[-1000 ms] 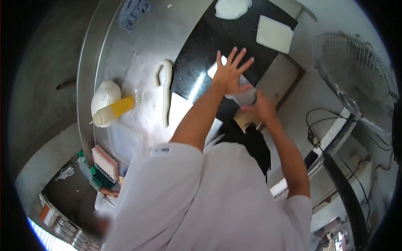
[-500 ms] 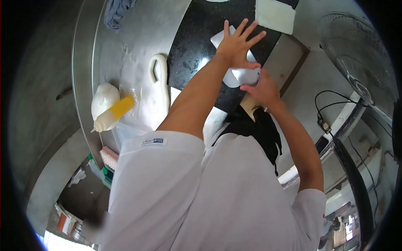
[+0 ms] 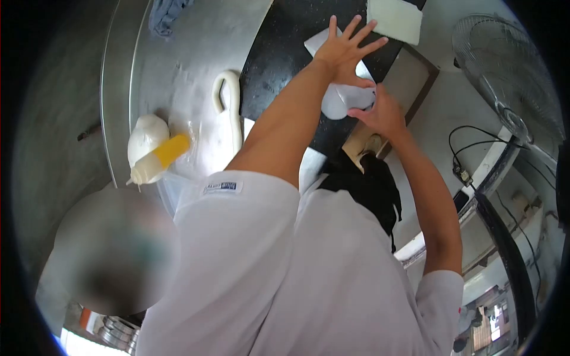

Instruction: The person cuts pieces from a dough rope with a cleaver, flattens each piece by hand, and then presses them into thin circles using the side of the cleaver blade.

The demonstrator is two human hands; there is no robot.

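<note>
My left hand point(image 3: 346, 56) is palm down with fingers spread, lying over a thin, glossy white sheet point(image 3: 334, 102) that looks like dough. The sheet lies on a black worktop point(image 3: 267, 71), one corner showing past my left fingers. My right hand point(image 3: 386, 114) pinches the near end of this sheet between thumb and fingers, close to my left thumb. That end looks folded or lifted. A long rope of white dough point(image 3: 233, 127), looped at one end, lies on the steel table left of my left forearm.
A white lump point(image 3: 145, 139) and a squeeze bottle with yellow contents point(image 3: 163, 159) stand on the steel table point(image 3: 190, 53). A whitish slab point(image 3: 395, 21) lies at the worktop's far end. A grey-blue cloth point(image 3: 168, 16) and a fan point(image 3: 499, 71) flank the work area.
Both hands have shifted slightly up and right in view, with the sheet's near end moving right in my right hand. A blurred round shape has appeared at lower left.
</note>
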